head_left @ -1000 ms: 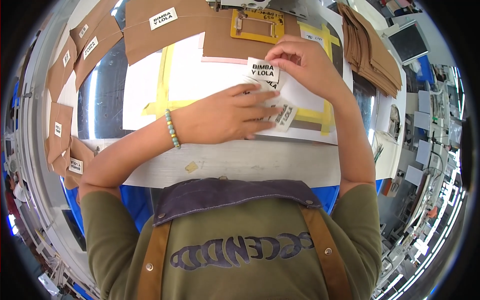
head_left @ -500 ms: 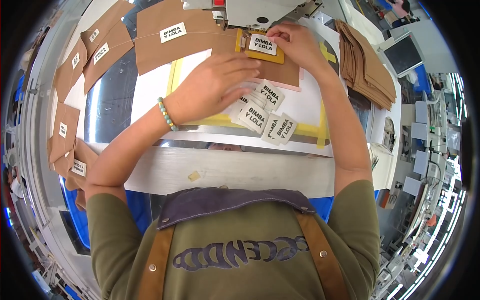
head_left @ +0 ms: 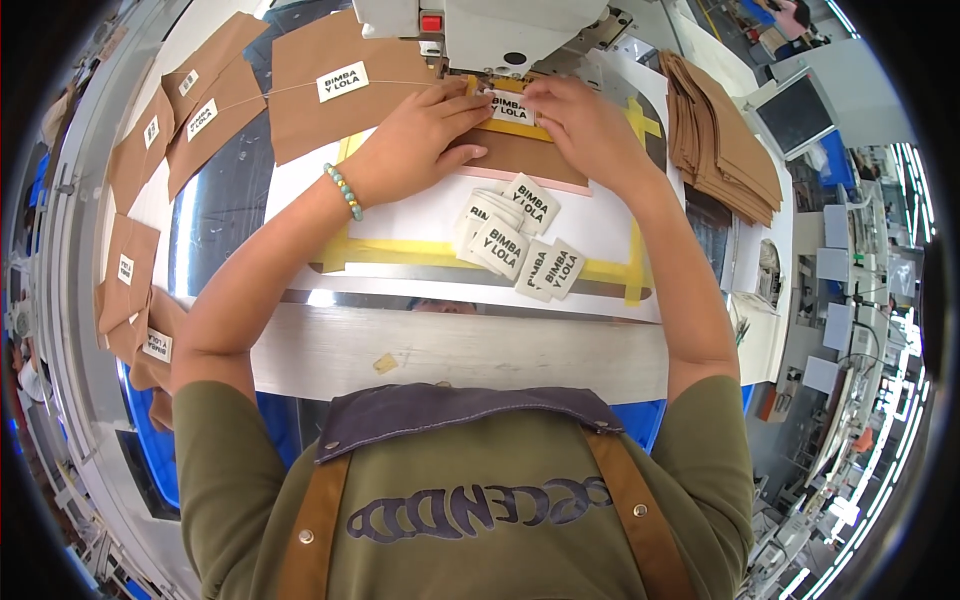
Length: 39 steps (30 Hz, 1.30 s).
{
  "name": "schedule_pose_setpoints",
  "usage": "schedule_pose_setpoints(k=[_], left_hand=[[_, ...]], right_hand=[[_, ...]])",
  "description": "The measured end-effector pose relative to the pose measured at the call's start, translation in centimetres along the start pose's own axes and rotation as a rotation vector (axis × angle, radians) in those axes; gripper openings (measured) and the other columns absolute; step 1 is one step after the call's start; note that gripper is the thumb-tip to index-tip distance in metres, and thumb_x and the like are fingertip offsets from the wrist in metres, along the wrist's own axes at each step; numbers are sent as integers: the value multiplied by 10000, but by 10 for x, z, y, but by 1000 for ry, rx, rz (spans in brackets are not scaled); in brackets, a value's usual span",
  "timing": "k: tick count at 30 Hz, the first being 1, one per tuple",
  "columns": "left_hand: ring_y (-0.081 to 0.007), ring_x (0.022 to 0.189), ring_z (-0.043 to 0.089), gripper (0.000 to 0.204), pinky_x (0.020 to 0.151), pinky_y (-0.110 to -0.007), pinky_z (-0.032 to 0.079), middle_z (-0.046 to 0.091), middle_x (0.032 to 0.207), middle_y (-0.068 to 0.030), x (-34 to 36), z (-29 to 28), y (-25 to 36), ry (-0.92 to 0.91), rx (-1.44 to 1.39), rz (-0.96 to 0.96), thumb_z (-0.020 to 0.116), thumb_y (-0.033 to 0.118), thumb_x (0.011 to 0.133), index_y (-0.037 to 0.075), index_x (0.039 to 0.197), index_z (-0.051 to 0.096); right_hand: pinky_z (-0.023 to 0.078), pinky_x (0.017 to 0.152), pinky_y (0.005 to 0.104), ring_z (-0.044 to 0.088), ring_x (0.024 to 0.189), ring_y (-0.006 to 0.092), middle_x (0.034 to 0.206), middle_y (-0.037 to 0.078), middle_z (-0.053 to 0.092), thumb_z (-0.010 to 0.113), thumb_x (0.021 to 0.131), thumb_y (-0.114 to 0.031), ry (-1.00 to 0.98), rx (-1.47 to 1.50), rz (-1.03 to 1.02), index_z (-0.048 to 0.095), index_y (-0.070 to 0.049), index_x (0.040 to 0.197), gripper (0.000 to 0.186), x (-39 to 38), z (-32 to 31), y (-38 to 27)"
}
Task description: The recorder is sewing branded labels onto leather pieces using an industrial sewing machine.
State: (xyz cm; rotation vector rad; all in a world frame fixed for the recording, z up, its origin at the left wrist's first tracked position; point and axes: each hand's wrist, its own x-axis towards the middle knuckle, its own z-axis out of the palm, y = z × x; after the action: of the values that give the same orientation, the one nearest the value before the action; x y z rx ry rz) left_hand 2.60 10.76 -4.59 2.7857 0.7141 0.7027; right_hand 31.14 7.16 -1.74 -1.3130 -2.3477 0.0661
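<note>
A white fabric label (head_left: pixel 513 107) with dark printing lies in a yellow clamp frame (head_left: pixel 515 130) under the sewing machine head (head_left: pixel 480 35). Beneath the frame is a brown fabric panel (head_left: pixel 530 162). My left hand (head_left: pixel 415 142) reaches from the left, its fingers stretched out and thumb apart, fingertips at the label's left edge. From the other side my right hand (head_left: pixel 592 135) has its fingers bent, with the fingertips on the label's right edge. Closer to me, a loose pile of similar labels (head_left: pixel 500 248) rests on the white sheet (head_left: pixel 400 220).
Brown panels with labels sewn on, such as the large panel (head_left: pixel 300 110), trail away to the left, joined by thread. A stack of brown panels (head_left: pixel 720 150) lies at the right, beside a screen (head_left: pixel 795 112). Yellow tape (head_left: pixel 585 268) borders the white sheet.
My left hand has moved forward from above the label pile to the label's left edge. The right hand stays at its right side, now slightly lower. The view has shifted a little.
</note>
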Motion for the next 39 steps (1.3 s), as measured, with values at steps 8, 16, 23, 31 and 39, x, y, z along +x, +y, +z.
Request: schedule_pose_setpoints(k=[8, 16, 23, 31, 39], left_hand=[[-357, 1496, 502, 382, 1250, -468, 426, 651, 1527, -93, 7, 0, -9, 18, -74, -1, 737, 286, 1030, 40, 1323, 731], [-340, 1464, 542, 400, 1208, -469, 454, 641, 1514, -115, -5, -29, 0, -94, -98, -131, 716, 192, 1031, 59, 1407, 692], [-366, 1182, 707, 305, 1063, -464, 559, 777, 1242, -129, -14, -51, 40, 72, -360, 40, 779, 86, 957, 41, 1259, 779], [-368, 1246, 651, 421, 1029, -485, 552, 661, 1379, -192, -31, -60, 195, -352, -1173, 579, 745, 248, 1010, -10, 1338, 691], [-337, 1179, 626, 460, 1008, -460, 525, 652, 1340, -162, -14, -66, 217, -436, -954, 706, 733, 267, 981, -17, 1336, 662]], right_hand=[[605, 985, 413, 666, 1243, 283, 1211, 56, 744, 686, 916, -40, -111, -212, -54, 763, -40, 1187, 282, -5, -7, -12], [596, 1039, 397, 650, 1326, 272, 1423, 42, 709, 642, 968, -79, -69, -85, -105, 758, -71, 1283, 335, -4, 11, -11], [546, 1129, 409, 652, 1328, 296, 1466, 32, 715, 588, 926, 66, -105, -17, -75, 781, -100, 1311, 461, 3, 9, -14], [536, 1145, 431, 655, 1328, 310, 1416, 71, 739, 595, 909, 68, -120, -25, -97, 772, -68, 1297, 447, 4, 6, -13], [526, 1158, 436, 641, 1353, 312, 1462, 89, 708, 595, 919, 57, -142, -49, -40, 745, -44, 1321, 441, 6, 10, -14]])
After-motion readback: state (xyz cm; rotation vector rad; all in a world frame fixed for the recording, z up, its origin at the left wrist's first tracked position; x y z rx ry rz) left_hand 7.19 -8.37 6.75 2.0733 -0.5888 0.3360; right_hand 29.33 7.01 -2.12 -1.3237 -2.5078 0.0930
